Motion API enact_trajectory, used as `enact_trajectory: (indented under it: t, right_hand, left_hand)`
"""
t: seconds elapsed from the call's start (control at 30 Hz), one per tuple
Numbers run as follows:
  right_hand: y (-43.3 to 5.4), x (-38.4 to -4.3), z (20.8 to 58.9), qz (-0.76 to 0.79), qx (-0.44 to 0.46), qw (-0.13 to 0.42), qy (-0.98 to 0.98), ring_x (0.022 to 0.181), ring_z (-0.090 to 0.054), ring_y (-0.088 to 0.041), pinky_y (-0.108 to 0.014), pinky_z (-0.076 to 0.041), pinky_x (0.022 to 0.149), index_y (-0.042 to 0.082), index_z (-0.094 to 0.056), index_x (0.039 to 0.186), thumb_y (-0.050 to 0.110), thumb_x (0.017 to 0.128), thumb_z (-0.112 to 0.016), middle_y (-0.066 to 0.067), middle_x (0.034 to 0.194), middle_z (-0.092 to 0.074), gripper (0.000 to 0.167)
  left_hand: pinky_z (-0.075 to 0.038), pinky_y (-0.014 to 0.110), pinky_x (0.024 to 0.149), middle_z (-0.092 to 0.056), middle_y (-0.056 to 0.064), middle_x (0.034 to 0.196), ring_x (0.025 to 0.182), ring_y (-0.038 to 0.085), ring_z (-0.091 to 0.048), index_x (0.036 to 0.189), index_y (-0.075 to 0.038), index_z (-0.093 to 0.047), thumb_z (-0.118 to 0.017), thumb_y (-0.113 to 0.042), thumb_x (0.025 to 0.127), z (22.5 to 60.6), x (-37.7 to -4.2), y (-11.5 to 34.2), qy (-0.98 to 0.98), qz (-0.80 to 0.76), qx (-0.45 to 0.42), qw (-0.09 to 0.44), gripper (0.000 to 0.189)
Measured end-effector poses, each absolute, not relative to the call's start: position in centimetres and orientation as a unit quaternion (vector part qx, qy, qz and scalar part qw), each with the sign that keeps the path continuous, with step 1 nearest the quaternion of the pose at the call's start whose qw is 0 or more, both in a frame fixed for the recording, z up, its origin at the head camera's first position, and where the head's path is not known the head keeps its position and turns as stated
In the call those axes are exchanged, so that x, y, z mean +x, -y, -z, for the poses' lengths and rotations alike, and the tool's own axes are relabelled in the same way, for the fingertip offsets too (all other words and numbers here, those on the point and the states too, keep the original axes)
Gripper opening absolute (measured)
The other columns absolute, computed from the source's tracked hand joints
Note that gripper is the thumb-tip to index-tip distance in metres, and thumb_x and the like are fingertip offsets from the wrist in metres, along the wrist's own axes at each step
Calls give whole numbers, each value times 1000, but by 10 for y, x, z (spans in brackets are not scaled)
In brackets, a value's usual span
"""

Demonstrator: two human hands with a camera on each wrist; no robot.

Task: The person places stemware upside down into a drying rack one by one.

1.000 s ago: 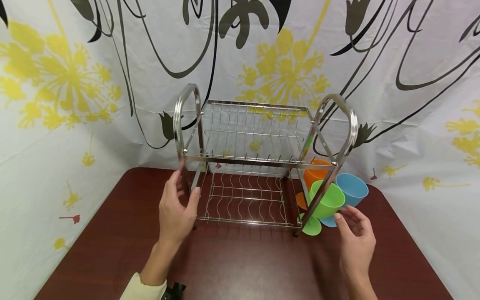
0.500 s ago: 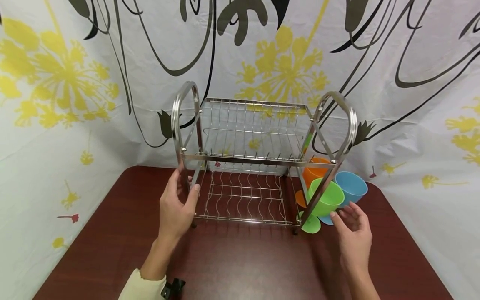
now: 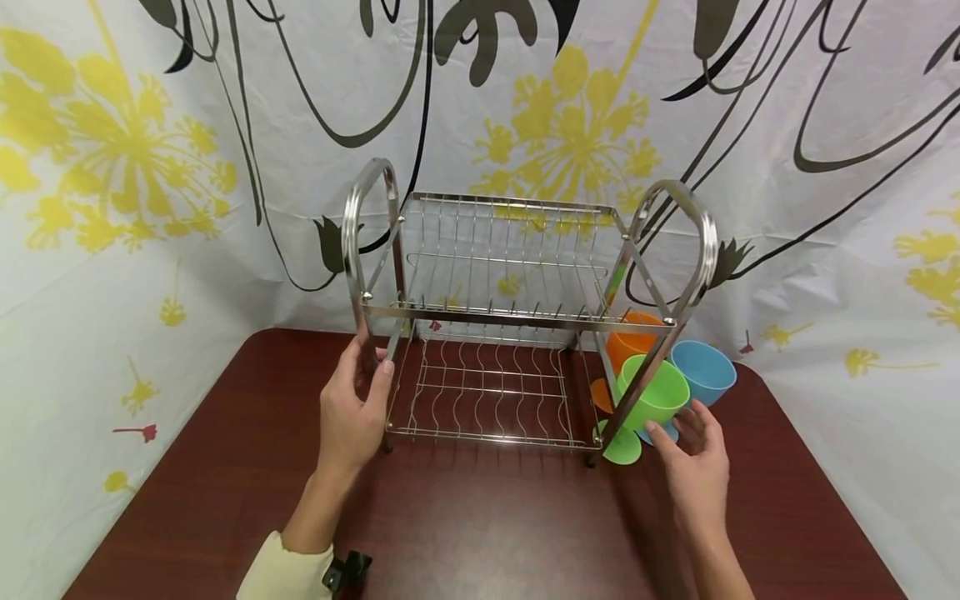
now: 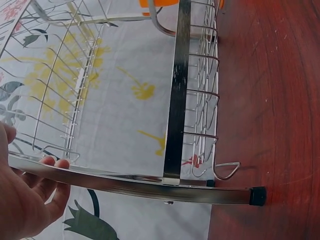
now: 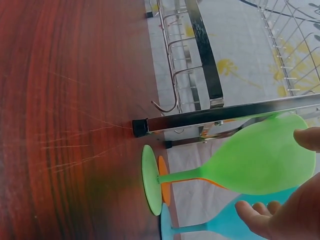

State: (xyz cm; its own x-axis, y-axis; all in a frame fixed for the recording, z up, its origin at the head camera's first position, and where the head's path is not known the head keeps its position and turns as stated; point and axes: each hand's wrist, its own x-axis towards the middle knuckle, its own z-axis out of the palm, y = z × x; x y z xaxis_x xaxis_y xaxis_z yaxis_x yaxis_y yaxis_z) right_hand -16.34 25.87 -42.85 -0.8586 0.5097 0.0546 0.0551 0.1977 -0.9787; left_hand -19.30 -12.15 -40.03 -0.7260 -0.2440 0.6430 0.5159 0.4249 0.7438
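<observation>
A two-tier metal dish rack (image 3: 491, 317) stands on the table in the head view. At its left front post is my left hand (image 3: 352, 421), fingers curled behind the post and thumb in front; the left wrist view shows the fingertips (image 4: 61, 164) against the metal. A green goblet (image 3: 656, 398) stands upright beside the rack's right post. My right hand (image 3: 693, 467) is at the goblet's near right side, thumb and fingers spread around its bowl but not closed. Behind the green one are a blue goblet (image 3: 705, 371) and an orange goblet (image 3: 630, 343), the latter partly hidden.
The dark red-brown table (image 3: 480, 525) extends in front of the rack. A white patterned sheet (image 3: 247, 200) hangs behind and on both sides. The rack's right post (image 5: 190, 120) stands close against the green goblet.
My right hand has moved left and slightly up, closer to the green goblet. My left hand has settled slightly closer onto the post. The rack and goblets stay in place.
</observation>
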Motion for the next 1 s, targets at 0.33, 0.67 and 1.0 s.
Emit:
enact_trajectory:
  t: [0.33, 0.67, 1.0]
  right_hand:
    - [-255, -169, 433, -605, -167, 176, 758, 133, -40, -22, -3, -41, 80, 20, -31, 151, 25, 87, -74, -9, 146, -42, 77]
    - [-255, -175, 438, -588, -162, 180, 772, 130, -42, -21, -41, -36, 106, 21, -29, 151, 24, 87, -74, -8, 144, -45, 78]
    - [-255, -180, 438, -590, -154, 200, 767, 127, -45, -20, -48, -36, 107, 19, -32, 150, 16, 85, -76, -8, 141, -47, 79]
  left_hand:
    - [-52, 19, 84, -64, 26, 102, 89, 37, -65, 132, 10, -50, -42, 2, 101, 377, -179, 116, 748, 559, -103, 343, 33]
    - [-55, 29, 81, -65, 27, 97, 86, 39, -63, 125, 11, -53, -42, 2, 101, 388, -189, 121, 729, 592, -98, 329, 28]
    - [-50, 21, 86, -65, 17, 102, 94, 23, -62, 121, 3, -59, -49, -14, 102, 401, -198, 127, 700, 649, -61, 291, 27]
